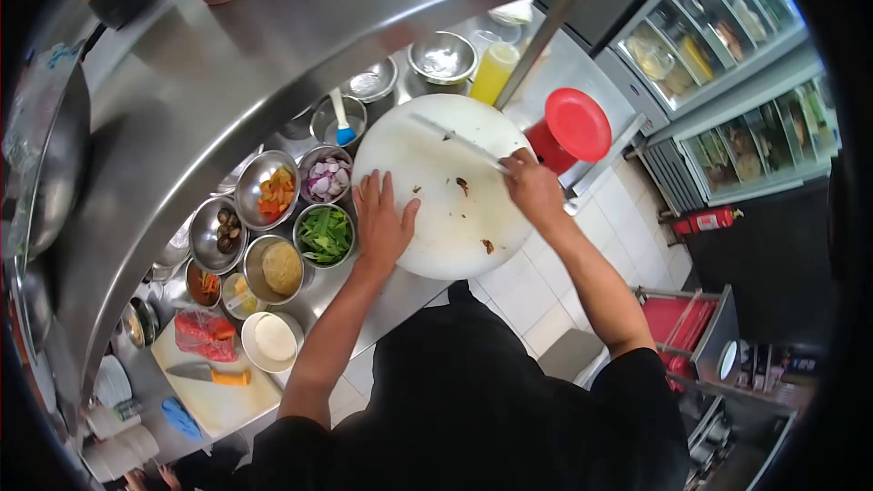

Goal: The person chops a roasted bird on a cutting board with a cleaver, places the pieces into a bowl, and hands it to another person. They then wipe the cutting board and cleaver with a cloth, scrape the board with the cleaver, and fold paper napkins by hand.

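Black top [482,391] nearest | head view: left hand [382,223] open, flat on round white cutting board [436,173] | right hand [532,186] clamped on knife [459,139], blade lying across board | risk: a slip would send the blade toward the splayed left fingers [371,189] | bowl of greens [325,235] just beside
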